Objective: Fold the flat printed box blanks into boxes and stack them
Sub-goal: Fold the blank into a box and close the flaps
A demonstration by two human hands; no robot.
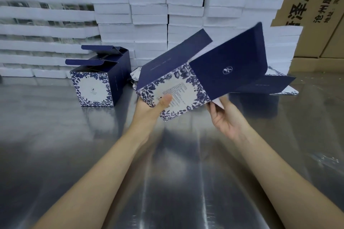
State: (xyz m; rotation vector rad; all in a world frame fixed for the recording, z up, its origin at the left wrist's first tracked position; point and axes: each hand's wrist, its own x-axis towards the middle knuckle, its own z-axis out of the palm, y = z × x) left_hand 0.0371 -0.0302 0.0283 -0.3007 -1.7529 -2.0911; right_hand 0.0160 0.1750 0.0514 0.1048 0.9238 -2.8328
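Nearest us, under our bare forearms, lies the table, a smooth sheet of silvery metal with blurred reflections. Behind it rise stacks of white foam trays, rough at the edges, and behind those brown cardboard cartons printed in black with "AH" and Chinese characters, among them 沧州.

We hold the box blank above the table's middle, half opened. Its long axis runs left to right, climbing toward the far right, and its dark navy flap points up and away. One panel is matt navy with a small white round emblem. The panel facing us is white with a blue floral border and fine text too blurred to read.

To the left, well apart, two folded boxes stand upright, one behind the other, with their top flaps open. More flat blanks lie at the right, behind the held one.

Our left hand grips the floral panel, thumb pressed on top. Our right hand pinches the navy panel's lower edge
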